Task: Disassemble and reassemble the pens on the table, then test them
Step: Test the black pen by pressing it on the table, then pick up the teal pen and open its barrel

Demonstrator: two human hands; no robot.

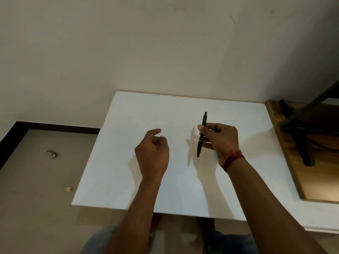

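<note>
One black pen (204, 120) is pinched in the right hand (220, 140) above the bench (128, 125) middle; the loosely curled, seemingly empty left hand (152, 153) should grip its tip end.

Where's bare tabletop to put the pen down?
Bare table: the far strip from the pen to the wall-side edge; the left part, from the left hand to the left edge; the near middle by the front edge. Crowded: the centre under both hands, with a teal thing beside the right hand.

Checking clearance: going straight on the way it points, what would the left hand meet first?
Probably nothing: only bare table lies ahead of the left hand, then the wall; depth unclear.
</note>
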